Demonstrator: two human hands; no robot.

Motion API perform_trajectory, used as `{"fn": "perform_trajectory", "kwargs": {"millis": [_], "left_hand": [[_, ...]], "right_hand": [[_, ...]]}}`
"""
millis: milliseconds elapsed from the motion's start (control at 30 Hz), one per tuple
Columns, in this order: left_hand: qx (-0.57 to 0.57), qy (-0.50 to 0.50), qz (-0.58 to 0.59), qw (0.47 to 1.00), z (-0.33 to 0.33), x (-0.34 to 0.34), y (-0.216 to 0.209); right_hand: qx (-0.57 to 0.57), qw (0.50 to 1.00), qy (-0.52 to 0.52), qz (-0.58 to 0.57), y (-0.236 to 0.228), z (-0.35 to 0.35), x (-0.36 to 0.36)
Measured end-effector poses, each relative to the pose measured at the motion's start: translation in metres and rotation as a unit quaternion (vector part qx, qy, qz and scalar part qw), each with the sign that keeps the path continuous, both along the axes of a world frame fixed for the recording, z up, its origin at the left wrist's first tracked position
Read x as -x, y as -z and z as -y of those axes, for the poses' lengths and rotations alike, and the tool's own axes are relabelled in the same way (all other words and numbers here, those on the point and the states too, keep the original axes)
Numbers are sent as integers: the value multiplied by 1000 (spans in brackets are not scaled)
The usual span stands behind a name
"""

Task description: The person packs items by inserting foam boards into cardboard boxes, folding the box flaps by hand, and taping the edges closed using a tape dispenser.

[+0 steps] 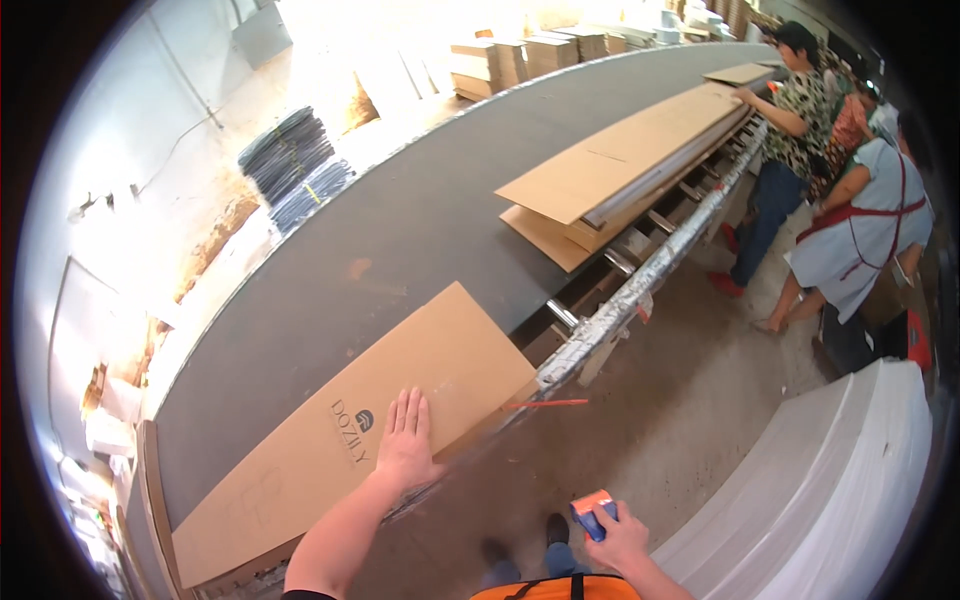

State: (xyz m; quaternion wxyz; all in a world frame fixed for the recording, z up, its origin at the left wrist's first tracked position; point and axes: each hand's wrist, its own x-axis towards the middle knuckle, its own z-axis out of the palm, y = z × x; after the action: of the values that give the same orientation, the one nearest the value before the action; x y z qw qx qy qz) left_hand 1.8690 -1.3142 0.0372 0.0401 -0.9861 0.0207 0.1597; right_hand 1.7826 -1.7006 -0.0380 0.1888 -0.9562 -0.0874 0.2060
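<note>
A long, flat brown cardboard box (300, 450) with dark print lies on the grey conveyor belt (420, 230), close to its front edge. My left hand (405, 440) rests palm down on top of the box, beside the print, its fingers stretched out. Lower right, away from the box and over the floor, my right hand (620, 540) is closed around a small blue-and-orange handheld tool (592, 512); its exact kind I cannot make out.
Farther along the belt lies another long carton (620, 150) with its top panel raised, where a person (790, 130) reaches in. Metal rollers and a rail (640, 285) line the belt's near side. White wrapped material (810, 490) stands at right. Flat stacks (285, 155) sit beyond the belt.
</note>
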Motion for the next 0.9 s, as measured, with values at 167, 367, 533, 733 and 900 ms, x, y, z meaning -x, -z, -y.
{"fn": "perform_trajectory", "kwargs": {"millis": [167, 367, 533, 733, 900], "left_hand": [[-33, 11, 20, 999, -14, 20, 4], [8, 12, 68, 998, -31, 31, 16], [85, -6, 108, 991, -42, 42, 12], [79, 11, 125, 989, -43, 39, 0], [98, 8, 101, 990, -51, 50, 6]], "right_hand": [[-45, 997, -33, 50, -28, -28, -24], [-199, 939, -154, 236, -135, -167, -138], [-112, 947, -227, 201, -185, -292, -208], [146, 958, -245, -26, -179, -352, -225], [137, 947, -290, -21, -166, -318, -199]]}}
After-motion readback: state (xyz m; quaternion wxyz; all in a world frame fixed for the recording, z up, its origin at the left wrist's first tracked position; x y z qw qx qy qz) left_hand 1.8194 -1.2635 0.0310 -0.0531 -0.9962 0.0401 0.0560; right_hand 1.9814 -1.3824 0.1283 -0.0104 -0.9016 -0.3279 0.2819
